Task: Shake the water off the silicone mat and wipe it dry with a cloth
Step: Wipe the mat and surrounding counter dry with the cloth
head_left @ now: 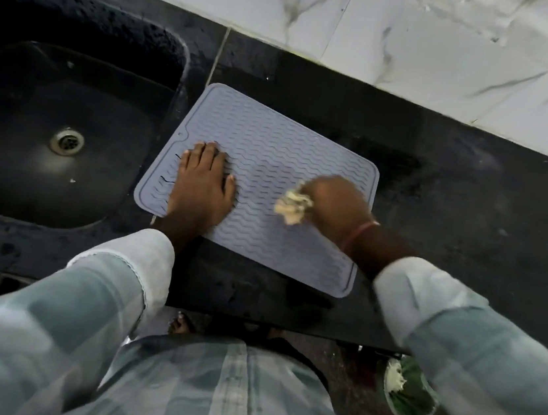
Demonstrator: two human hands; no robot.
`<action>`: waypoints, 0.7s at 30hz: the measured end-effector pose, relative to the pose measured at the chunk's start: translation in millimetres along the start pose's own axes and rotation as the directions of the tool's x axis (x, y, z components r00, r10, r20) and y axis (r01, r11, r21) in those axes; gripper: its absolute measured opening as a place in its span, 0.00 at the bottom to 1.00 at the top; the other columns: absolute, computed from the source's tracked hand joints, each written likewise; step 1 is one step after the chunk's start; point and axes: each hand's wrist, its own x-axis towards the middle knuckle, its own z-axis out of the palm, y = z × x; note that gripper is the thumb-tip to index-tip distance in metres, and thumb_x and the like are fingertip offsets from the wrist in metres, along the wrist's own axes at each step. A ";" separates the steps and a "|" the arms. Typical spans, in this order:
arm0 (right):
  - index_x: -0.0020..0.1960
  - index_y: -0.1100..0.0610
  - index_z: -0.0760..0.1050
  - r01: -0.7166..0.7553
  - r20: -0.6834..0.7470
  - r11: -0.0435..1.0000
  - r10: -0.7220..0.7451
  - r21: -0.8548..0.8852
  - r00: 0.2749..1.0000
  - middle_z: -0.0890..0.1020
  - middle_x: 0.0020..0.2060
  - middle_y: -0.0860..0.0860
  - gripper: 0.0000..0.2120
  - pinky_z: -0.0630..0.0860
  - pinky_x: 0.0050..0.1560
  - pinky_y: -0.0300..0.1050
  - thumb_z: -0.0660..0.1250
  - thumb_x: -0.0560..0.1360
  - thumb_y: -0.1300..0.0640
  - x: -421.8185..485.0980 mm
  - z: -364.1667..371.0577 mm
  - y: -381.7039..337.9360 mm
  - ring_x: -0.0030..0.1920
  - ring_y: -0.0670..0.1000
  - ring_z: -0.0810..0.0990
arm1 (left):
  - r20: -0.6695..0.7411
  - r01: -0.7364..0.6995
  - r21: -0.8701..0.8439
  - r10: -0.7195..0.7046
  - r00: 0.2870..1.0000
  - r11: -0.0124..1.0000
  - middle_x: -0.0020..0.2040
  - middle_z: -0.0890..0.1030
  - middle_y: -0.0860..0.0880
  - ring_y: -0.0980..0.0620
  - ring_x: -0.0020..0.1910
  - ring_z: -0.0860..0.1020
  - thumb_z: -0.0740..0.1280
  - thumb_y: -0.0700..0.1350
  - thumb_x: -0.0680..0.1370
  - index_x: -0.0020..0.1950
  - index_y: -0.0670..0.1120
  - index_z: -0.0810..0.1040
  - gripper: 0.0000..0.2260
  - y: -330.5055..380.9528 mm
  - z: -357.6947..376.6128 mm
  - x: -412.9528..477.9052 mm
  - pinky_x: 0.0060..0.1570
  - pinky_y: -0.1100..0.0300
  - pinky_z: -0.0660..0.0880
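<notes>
Wiping is the step we judge to be in hand. We see the grey ribbed silicone mat (269,179) lying flat on the dark stone counter (456,202) beside the black sink (54,104). Our left hand (201,186) presses it down, fingers spread flat; our right hand (338,203) is closed around the crumpled cream cloth (291,207). Next, we reckon, come strokes across the unwiped ridges.

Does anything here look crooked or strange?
The grey silicone mat lies askew on the dark counter, its left corner beside the sink. The left hand pins it; the right hand holds the cloth.
</notes>
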 end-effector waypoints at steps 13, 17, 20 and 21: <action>0.60 0.49 0.78 -0.095 0.163 0.995 0.090 0.022 0.982 0.80 0.60 0.52 0.18 0.78 0.53 0.53 0.59 0.73 0.47 -84.4 38.7 81.3 0.54 0.60 0.80 | -0.047 0.003 0.024 -0.002 0.999 1.000 0.73 0.66 0.40 0.41 0.74 0.61 0.55 0.52 0.79 0.70 0.41 0.69 0.23 1.7 0.6 0.7 0.75 0.44 0.53; 0.48 0.57 0.79 -0.140 0.224 0.988 0.153 -0.071 0.963 0.82 0.47 0.55 0.09 0.75 0.47 0.47 0.63 0.75 0.54 -60.6 11.6 83.2 0.49 0.59 0.81 | -0.048 0.008 0.040 -0.006 0.999 0.999 0.73 0.66 0.40 0.41 0.74 0.61 0.56 0.52 0.79 0.70 0.41 0.69 0.23 4.9 0.6 -0.4 0.75 0.44 0.53; 0.46 0.56 0.81 0.001 0.041 0.991 -0.007 0.136 0.999 0.83 0.42 0.55 0.06 0.72 0.42 0.46 0.69 0.72 0.55 -18.8 3.0 54.6 0.45 0.57 0.81 | -0.053 0.019 0.036 -0.017 0.998 0.999 0.73 0.66 0.41 0.41 0.74 0.61 0.56 0.53 0.79 0.70 0.42 0.69 0.23 5.1 0.3 -1.2 0.75 0.45 0.53; 0.48 0.55 0.81 0.041 0.039 0.987 -0.048 0.155 0.998 0.83 0.44 0.55 0.08 0.73 0.44 0.47 0.69 0.71 0.54 -8.0 5.7 44.8 0.46 0.57 0.80 | -0.053 0.015 0.034 -0.013 0.998 0.999 0.73 0.66 0.41 0.41 0.74 0.61 0.55 0.53 0.79 0.70 0.42 0.69 0.24 4.5 -0.9 -1.5 0.75 0.45 0.53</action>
